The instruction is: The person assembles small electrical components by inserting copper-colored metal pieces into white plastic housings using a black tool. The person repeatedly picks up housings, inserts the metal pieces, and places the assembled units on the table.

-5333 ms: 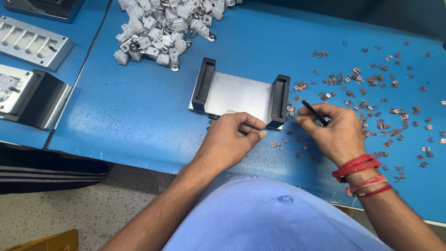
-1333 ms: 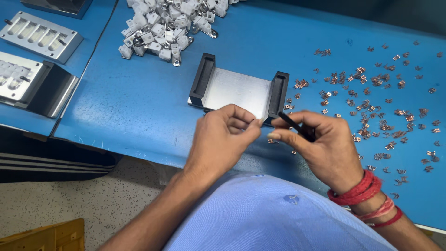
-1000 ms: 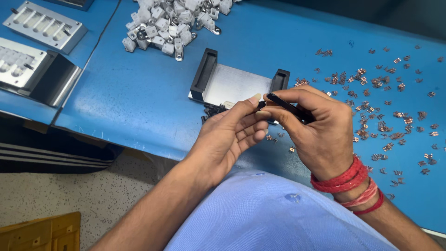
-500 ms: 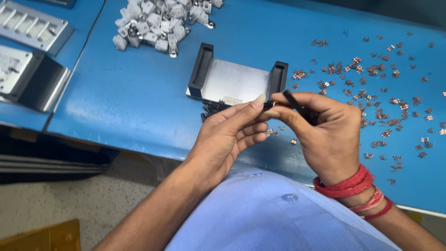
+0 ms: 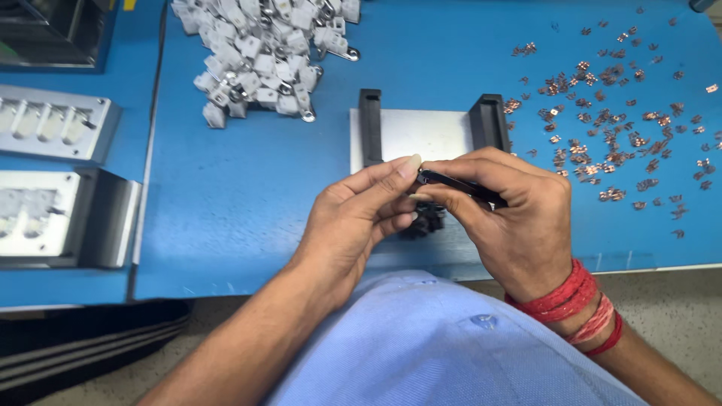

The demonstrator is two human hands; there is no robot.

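Broadly, we see a smooth blue counter (image 5: 248,188) bearing a flat grey metal plate (image 5: 421,135) with two black upright end blocks, set close so our hands work just above it. Behind lies a heap of white plastic clips (image 5: 263,53); to the right, scattered small coppery stamped contacts (image 5: 609,128). Our right hand (image 5: 519,225) grips slim black tweezers (image 5: 460,186), fingers closed around them; our left hand (image 5: 361,225) pinches narrowly at the tweezer tip, and we cannot tell what tiny piece it holds
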